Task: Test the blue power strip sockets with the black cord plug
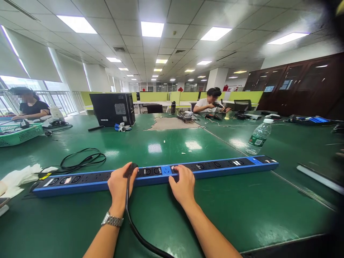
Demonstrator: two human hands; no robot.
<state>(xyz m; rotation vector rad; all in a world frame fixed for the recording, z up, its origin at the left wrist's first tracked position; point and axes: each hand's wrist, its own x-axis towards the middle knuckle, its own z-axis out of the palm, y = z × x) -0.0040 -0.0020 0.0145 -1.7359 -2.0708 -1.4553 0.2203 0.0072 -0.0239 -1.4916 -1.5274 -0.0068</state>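
A long power strip, blue along its sides with black sockets on top, lies across the green table in front of me. My left hand is closed around a black power plug, held at the strip's sockets left of the middle. From the plug a thick black cable hangs down and curves toward the bottom of the view. Whether the prongs sit in a socket is hidden. My right hand grips the strip near its middle, fingers over the top and thumb at the near side.
A plastic bottle stands behind the strip's right end. Coiled black cable and white tissue lie at left. Farther back are a black computer case, gloves, a green basket and two seated people.
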